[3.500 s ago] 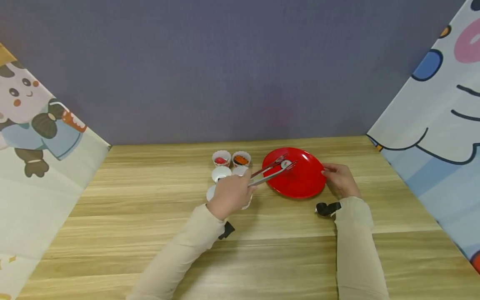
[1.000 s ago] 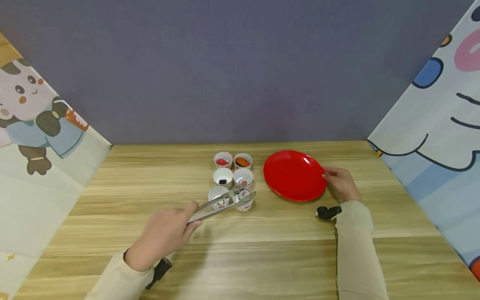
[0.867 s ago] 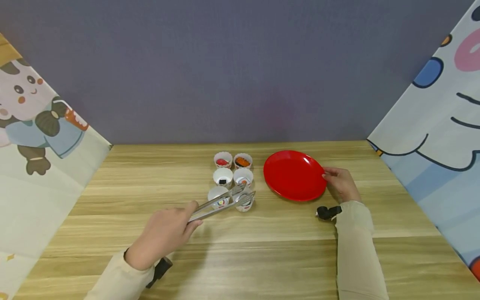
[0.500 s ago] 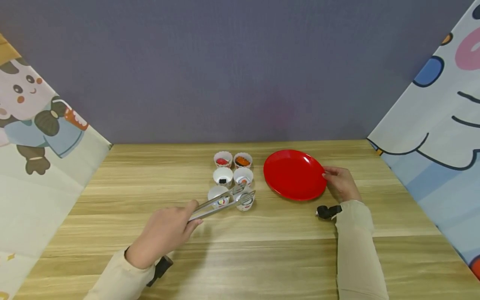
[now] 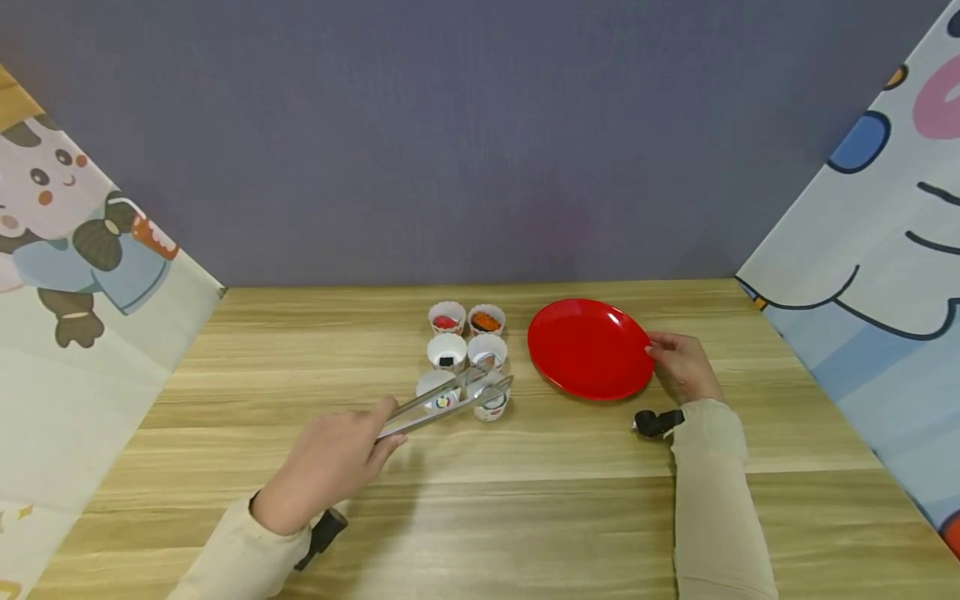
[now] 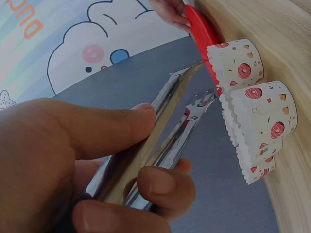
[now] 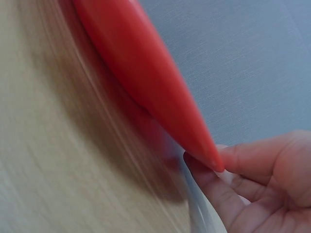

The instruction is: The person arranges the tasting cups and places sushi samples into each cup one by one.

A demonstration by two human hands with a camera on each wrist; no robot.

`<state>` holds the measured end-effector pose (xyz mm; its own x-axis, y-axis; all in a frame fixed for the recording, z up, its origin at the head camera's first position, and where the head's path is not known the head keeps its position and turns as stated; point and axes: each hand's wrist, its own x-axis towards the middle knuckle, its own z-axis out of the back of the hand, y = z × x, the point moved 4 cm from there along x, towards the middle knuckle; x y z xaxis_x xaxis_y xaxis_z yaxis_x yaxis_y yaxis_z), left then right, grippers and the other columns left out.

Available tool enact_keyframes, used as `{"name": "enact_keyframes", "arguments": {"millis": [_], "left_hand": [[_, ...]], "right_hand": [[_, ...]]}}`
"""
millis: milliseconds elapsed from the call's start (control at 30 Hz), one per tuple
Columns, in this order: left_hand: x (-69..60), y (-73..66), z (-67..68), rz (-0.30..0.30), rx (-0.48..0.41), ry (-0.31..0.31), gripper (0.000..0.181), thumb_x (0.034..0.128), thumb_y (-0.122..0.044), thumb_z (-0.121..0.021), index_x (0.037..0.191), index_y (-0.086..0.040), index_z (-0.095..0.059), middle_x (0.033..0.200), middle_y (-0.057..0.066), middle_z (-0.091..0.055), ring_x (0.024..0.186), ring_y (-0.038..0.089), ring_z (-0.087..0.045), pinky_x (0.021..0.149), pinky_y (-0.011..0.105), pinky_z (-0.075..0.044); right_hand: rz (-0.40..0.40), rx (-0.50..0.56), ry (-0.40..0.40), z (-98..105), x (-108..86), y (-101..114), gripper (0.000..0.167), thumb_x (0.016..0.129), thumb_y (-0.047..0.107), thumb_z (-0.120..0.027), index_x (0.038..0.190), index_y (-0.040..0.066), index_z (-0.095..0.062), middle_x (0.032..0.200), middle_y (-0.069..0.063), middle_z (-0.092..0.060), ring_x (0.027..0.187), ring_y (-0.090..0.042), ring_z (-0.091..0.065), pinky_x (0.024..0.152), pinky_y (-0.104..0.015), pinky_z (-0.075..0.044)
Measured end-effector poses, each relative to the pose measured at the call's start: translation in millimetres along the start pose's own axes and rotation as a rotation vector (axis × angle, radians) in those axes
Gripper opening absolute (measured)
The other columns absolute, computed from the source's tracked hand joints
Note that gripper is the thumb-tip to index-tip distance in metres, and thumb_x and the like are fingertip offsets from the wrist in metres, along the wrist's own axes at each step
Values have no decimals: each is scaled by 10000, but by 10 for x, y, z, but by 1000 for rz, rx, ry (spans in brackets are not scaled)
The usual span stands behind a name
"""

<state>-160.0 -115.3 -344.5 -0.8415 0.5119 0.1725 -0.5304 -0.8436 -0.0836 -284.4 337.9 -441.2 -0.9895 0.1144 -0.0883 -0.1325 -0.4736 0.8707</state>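
My left hand [image 5: 330, 462] grips metal tongs [image 5: 427, 423], whose spread tips hover over the front right paper cup [image 5: 492, 412]. A pale round piece, partly hidden by the tongs, lies inside that cup. The left wrist view shows thumb and fingers [image 6: 167, 187] round the tongs [image 6: 182, 138], with nothing visible between the tips. My right hand [image 5: 682, 367] pinches the right rim of a red plate [image 5: 588, 350] with nothing on it. In the right wrist view, thumb and fingers hold the edge of the plate [image 7: 146, 68], which is tilted slightly off the table.
Several paper cups stand in two columns left of the plate. They hold a red-pink piece [image 5: 446, 322], an orange-topped piece [image 5: 485, 322], a black-wrapped piece [image 5: 446, 362] and a roll with a coloured centre [image 5: 443, 402]. A grey wall [image 5: 480, 167] backs the wooden table [image 5: 555, 525].
The tongs have come back left from over the plate with a small round roll. Their tips have spread and the roll has dropped into the front right cup. The right hand has stayed.
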Motion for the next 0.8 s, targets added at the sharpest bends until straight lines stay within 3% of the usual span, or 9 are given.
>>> {"name": "enact_keyframes", "arguments": {"millis": [267,533,800], "left_hand": [[-8,15,-15,8,-2,-9,268,878,-332,-652,996,-118,-543,523,-102,-390,435,60,-330,387,251,-285],[-30,57,-21,38,-10,-27,275,870,-308,-667,1026,-113,-551,547,-86,-428,458,72,-353,401,262,-305],[-50,110,-6,29,-9,-123,320,845,-274,-703,1002,-59,-525,537,-76,-396,450,73,-344,389,256,-299]], "right_hand": [[-7,-8,-3,0,-1,9,390,955,43,-477,1290,-154,-454,1278,-335,-486,775,105,-503,712,-92,-452],[-37,-34,8,-11,-2,6,400,957,57,-474,1310,-131,-449,1297,-311,-488,900,-17,-534,740,-106,-453],[13,-23,-17,-7,8,-3,384,943,20,-478,1277,-167,-458,1261,-351,-490,756,127,-500,706,-101,-460]]}}
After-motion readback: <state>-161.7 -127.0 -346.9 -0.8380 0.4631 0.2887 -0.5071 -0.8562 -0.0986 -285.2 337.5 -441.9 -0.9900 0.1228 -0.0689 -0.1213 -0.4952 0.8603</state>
